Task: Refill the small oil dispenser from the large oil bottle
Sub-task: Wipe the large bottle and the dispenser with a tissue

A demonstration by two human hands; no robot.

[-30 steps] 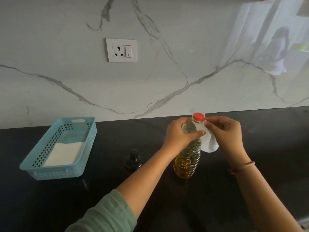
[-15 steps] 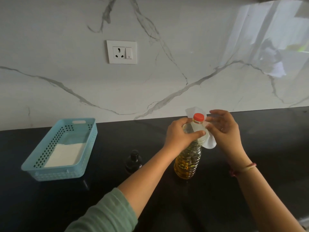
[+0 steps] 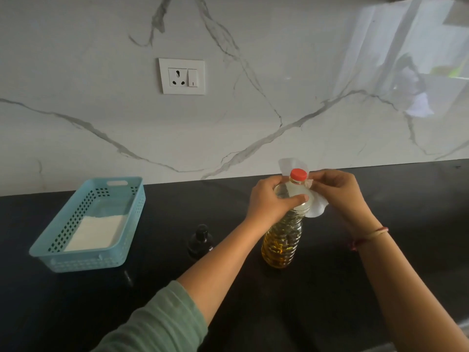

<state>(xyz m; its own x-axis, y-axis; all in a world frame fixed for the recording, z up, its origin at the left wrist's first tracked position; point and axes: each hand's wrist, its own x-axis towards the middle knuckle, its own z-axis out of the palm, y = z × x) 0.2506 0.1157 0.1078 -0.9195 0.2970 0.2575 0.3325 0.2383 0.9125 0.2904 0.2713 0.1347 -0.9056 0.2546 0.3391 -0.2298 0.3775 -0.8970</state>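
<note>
Black desk [image 3: 380, 262] under a white veined marble wall [image 3: 253, 110] with a socket [image 3: 181, 76]. Blue basket [image 3: 88, 261] far left, white sheet inside. Bottle [image 3: 281, 240] upright mid-desk, red cap [image 3: 298, 174] on. Left hand [image 3: 269, 201] grips its shoulder; right hand [image 3: 342, 194] pinches a white tissue [image 3: 316, 208] at the neck. Dispenser [image 3: 201, 241] stands left of the bottle, dark on dark, details unreadable.

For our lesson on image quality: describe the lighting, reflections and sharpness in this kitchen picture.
Head view: dim, even light with no hard shadows; the glossy marble backsplash mirrors a bright window at upper right; the black counter nearly swallows the dark small dispenser; the oil bottle at mid-frame looks sharp.
</note>
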